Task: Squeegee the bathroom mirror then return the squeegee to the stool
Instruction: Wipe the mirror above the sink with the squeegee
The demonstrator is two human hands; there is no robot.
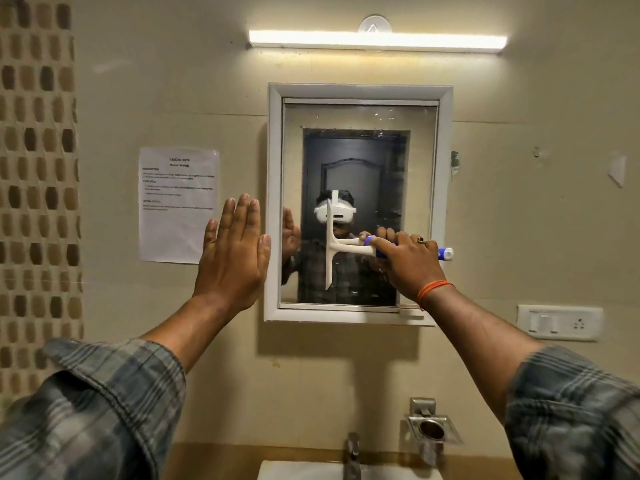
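Right hand [408, 263] closed around squeegee [330, 244] on mirror [360, 161]; left hand [235, 251] open, flat beside blurred notice [178, 206].

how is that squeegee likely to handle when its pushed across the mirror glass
The squeegee looks like moulded plastic, so probably light and stiff. Its long blade stands vertical against the mirror, so uneven pressure could tilt it. The right hand wraps the blue grip, which likely resists slipping.

Home bathroom, wall mirror [360, 161], basin [304, 471], tap [352, 455]
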